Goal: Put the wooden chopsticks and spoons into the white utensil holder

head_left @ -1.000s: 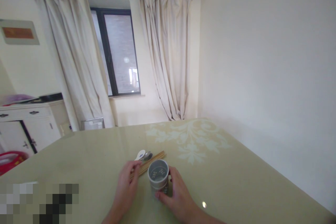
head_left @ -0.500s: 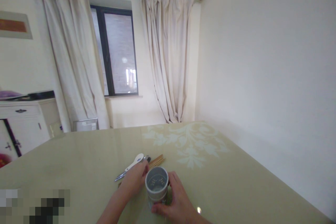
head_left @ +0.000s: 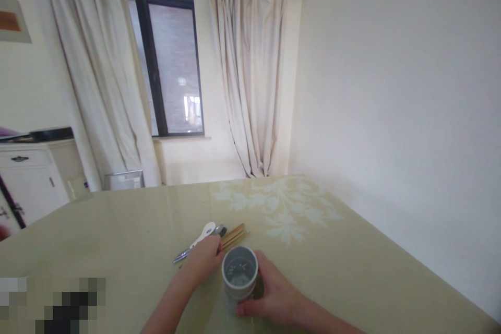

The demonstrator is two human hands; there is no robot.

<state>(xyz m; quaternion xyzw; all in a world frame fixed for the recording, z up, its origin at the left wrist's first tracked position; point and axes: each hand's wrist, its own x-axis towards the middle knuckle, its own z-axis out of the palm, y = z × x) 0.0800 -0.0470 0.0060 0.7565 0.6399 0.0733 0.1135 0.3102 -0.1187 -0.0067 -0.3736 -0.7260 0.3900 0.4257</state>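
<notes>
My right hand [head_left: 274, 292] is wrapped round the side of a grey cylindrical utensil holder [head_left: 239, 284], thumb low on its near side. The holder is upright, and small holes show in its bottom; nothing stands inside it. Just left of it, my left hand [head_left: 207, 253] is closed on a bundle of wooden chopsticks [head_left: 235, 236], whose far ends point up and right past my fingers. A white spoon [head_left: 208, 228] lies beyond that hand, beside a metal spoon [head_left: 221, 230]. Slim metal handles [head_left: 180, 256] poke out left of my wrist.
The pale green tabletop [head_left: 129, 240] carries a white floral pattern [head_left: 282, 209] towards the back right. A wall [head_left: 399, 115] runs along its right side. Curtains [head_left: 250, 73] and a window [head_left: 176, 68] are behind, with a white cabinet [head_left: 35, 177] at the left.
The holder and my right hand have shifted slightly right, opening a gap from my left hand. My left hand stays at the chopsticks, which look a little more spread. The view has tilted slightly.
</notes>
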